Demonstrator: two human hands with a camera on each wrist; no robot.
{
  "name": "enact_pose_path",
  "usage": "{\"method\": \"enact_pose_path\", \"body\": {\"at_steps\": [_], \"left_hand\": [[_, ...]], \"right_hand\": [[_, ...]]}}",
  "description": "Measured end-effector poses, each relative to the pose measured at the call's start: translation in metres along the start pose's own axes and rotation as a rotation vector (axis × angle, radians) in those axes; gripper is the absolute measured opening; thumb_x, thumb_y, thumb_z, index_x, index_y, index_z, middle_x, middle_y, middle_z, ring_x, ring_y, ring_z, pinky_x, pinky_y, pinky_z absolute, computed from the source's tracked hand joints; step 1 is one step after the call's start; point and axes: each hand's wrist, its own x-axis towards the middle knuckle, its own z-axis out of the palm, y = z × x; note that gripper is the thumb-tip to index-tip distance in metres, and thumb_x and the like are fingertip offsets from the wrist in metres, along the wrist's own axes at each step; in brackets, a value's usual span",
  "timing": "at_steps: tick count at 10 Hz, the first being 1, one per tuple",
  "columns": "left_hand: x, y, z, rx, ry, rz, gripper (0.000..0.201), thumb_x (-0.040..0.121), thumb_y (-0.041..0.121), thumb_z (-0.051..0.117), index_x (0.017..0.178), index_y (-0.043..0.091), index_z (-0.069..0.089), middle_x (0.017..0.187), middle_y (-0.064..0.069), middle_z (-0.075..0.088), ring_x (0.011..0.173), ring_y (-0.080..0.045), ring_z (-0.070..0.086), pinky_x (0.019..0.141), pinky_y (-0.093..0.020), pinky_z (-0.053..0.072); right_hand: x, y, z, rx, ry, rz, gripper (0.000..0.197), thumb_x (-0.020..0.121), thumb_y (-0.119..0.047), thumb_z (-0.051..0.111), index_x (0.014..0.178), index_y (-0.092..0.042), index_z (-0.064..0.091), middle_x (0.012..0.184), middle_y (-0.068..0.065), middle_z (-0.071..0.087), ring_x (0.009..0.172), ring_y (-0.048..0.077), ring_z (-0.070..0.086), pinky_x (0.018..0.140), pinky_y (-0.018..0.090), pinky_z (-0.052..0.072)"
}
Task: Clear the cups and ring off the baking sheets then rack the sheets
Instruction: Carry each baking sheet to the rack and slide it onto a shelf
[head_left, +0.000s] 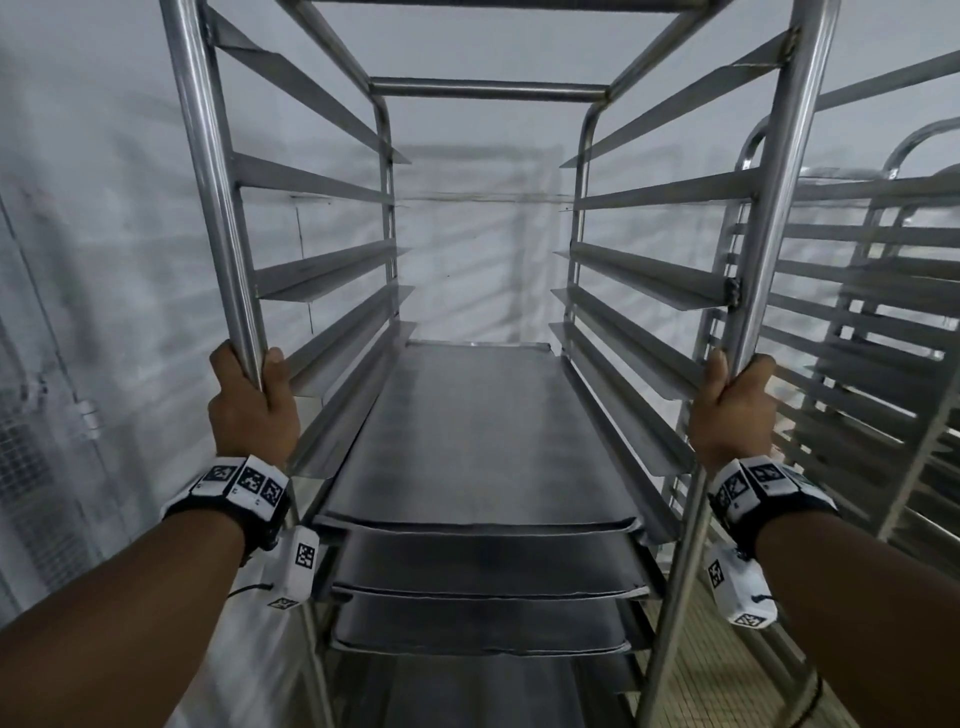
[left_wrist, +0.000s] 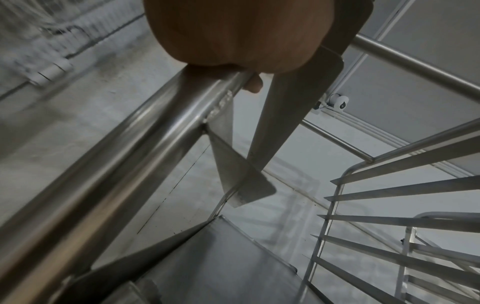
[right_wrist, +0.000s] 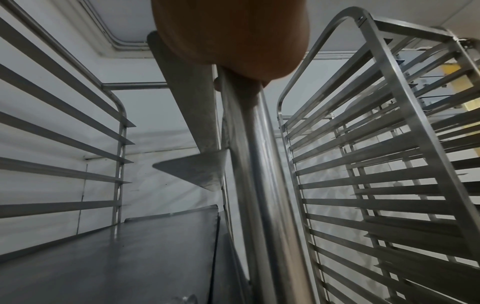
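Sheets (head_left: 478, 431) lie racked on the runners | our left hand (head_left: 253, 402) and right hand (head_left: 730, 408) each clench a front post of the rack (head_left: 488, 89) | we judge it heavy, rigid, slick steel; posts grip best

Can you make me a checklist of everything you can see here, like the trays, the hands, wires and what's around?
Surface: no table seen; ribbed floor at lower right.
Job's things: at least three baking sheets slid onto the runners of the rack; their tops look bare; cups and ring nothing seen.
Clutter: nothing seen.
Grippers: left hand grips the rack's front left post; right hand grips the front right post.
Cables: a thin black cord by the left wrist camera; another at the right forearm.
Surroundings: second rack to the right with no sheets seen in it; pale wall behind; the picture is blurred at the left.
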Motion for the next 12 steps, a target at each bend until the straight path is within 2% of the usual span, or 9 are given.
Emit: {"method": "enact_pose_path", "body": {"at_steps": [2,4,5,6,8,9,10,11,12], "left_hand": [[0.036,-0.025,0.051,-0.015,-0.011,0.046,0.052,0.102,0.050,0.042,0.133,0.008,0.039,0.083,-0.010,0.057,0.072,-0.043,0.060,0.064,-0.038,0.040],[0.067,-0.046,0.096,-0.022,-0.030,0.063,0.049,0.102,0.049,0.042,0.131,0.009,0.039,0.082,-0.010,0.058,0.071,-0.046,0.062,0.062,-0.038,0.042],[0.078,-0.051,0.112,-0.025,-0.034,0.066,0.048,0.103,0.046,0.043,0.131,0.006,0.039,0.081,-0.010,0.057,0.071,-0.045,0.061,0.062,-0.037,0.039],[0.087,-0.057,0.126,-0.030,-0.040,0.057,0.050,0.103,0.047,0.042,0.132,0.007,0.039,0.084,-0.010,0.058,0.071,-0.042,0.061,0.063,-0.037,0.041],[0.100,-0.064,0.145,-0.032,-0.075,0.014,0.051,0.103,0.049,0.041,0.136,0.011,0.035,0.086,-0.009,0.058,0.071,-0.031,0.054,0.068,-0.040,0.044],[0.102,-0.066,0.150,-0.012,-0.080,0.005,0.054,0.102,0.052,0.038,0.138,0.011,0.034,0.088,-0.013,0.060,0.075,-0.038,0.060,0.068,-0.042,0.046],[0.094,-0.062,0.151,0.015,-0.095,-0.037,0.057,0.104,0.052,0.035,0.145,0.013,0.029,0.112,-0.026,0.064,0.095,-0.049,0.062,0.078,-0.048,0.047],[0.072,-0.055,0.155,0.093,-0.144,-0.122,0.068,0.102,0.050,0.039,0.156,0.017,0.014,0.140,-0.029,0.045,0.118,-0.050,0.052,0.095,-0.058,0.044],[0.013,-0.063,0.147,0.309,-0.351,-0.084,0.078,0.096,0.063,0.039,0.159,0.026,0.012,0.164,-0.022,0.009,0.148,-0.044,0.016,0.114,-0.062,0.027]], "right_hand": [[0.029,0.005,0.054,-0.011,-0.006,0.049,0.046,0.102,-0.053,0.034,0.110,-0.007,0.034,0.077,0.018,0.054,0.069,0.040,0.056,0.063,0.040,0.041],[0.052,0.014,0.103,-0.037,0.011,0.043,0.054,0.100,-0.060,0.032,0.119,-0.009,0.035,0.087,0.028,0.062,0.076,0.047,0.061,0.067,0.050,0.050],[0.061,0.017,0.121,-0.059,0.004,0.039,0.057,0.100,-0.060,0.032,0.124,-0.008,0.034,0.087,0.028,0.063,0.076,0.047,0.061,0.067,0.047,0.049],[0.069,0.018,0.135,-0.069,-0.006,0.049,0.055,0.100,-0.061,0.032,0.121,-0.010,0.034,0.090,0.030,0.063,0.078,0.049,0.061,0.069,0.050,0.050],[0.077,0.015,0.154,-0.051,-0.037,0.048,0.039,0.101,-0.057,0.033,0.102,-0.018,0.028,0.093,0.027,0.062,0.081,0.046,0.061,0.067,0.041,0.041],[0.081,0.014,0.156,-0.071,-0.042,0.053,0.037,0.101,-0.057,0.033,0.100,-0.021,0.026,0.095,0.025,0.060,0.082,0.044,0.060,0.067,0.039,0.038],[0.077,0.010,0.154,-0.059,-0.094,0.081,0.037,0.102,-0.055,0.032,0.105,-0.018,0.029,0.098,0.025,0.061,0.087,0.046,0.061,0.070,0.041,0.039],[0.063,0.001,0.147,-0.055,-0.174,0.124,0.049,0.101,-0.054,0.031,0.129,-0.013,0.029,0.123,0.030,0.058,0.106,0.050,0.058,0.085,0.052,0.045],[0.005,0.025,0.140,-0.208,-0.363,0.016,0.069,0.102,-0.054,0.033,0.157,-0.022,0.005,0.160,0.024,0.018,0.145,0.044,0.024,0.116,0.056,0.025]]}}
